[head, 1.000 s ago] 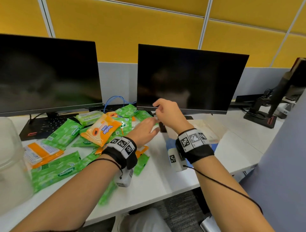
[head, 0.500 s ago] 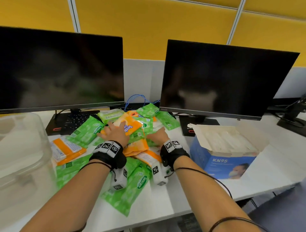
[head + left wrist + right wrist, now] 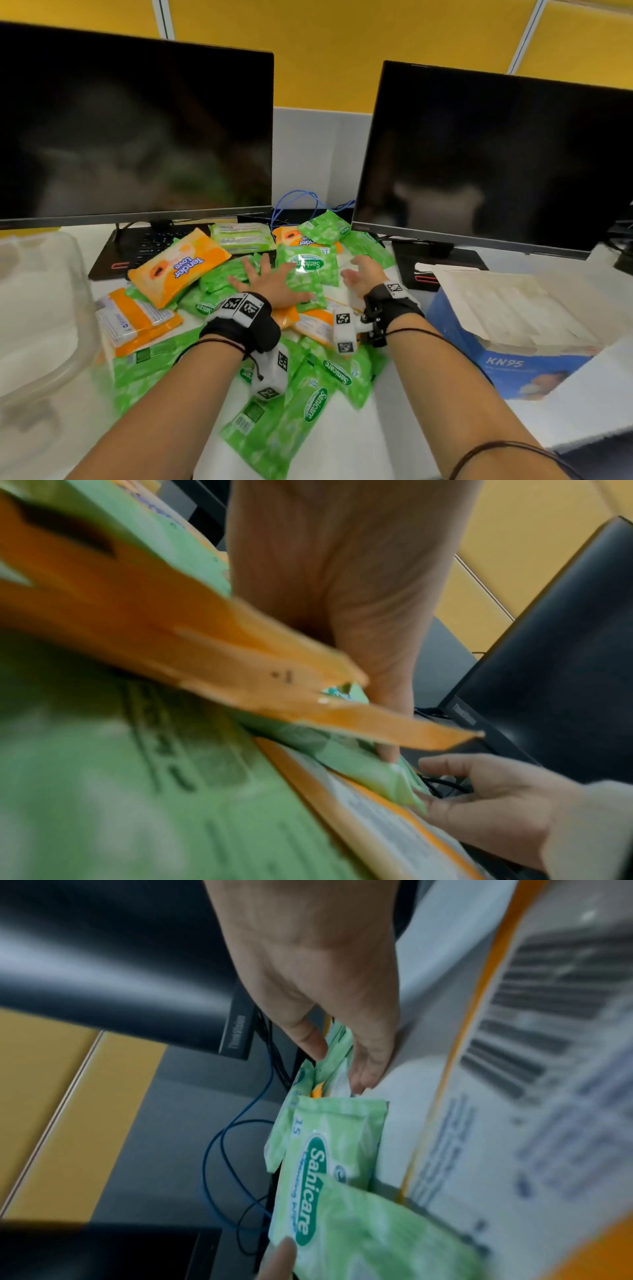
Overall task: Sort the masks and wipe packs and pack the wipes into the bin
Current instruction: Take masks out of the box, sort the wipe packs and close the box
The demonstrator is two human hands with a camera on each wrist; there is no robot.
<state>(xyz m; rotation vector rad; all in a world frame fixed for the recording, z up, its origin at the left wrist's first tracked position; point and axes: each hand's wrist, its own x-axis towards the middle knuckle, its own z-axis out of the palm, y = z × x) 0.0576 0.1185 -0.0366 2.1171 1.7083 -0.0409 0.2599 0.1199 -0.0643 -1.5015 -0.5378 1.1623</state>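
Head view: left hand (image 3: 274,282) lay flat, fingers spread, on the wipe packs (image 3: 310,270) heaped mid-bench; right hand (image 3: 364,275) hovered loosely open by a white mask (image 3: 349,265), w/ nothing held. Best: pinch the mask only, w/o dragging packs; clear bin (image 3: 44,308) sat left.

Monitors (image 3: 135,133): two. Mask box (image 3: 520,346): one. Clear bin (image 3: 37,315): one. Orange wipe packs (image 3: 180,265): at least four. Green wipe packs (image 3: 308,270): many, uncountable.

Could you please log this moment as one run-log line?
left hand: flat on green wipe packs | right hand: open beside pile | clear plastic bin: no packs visible inside
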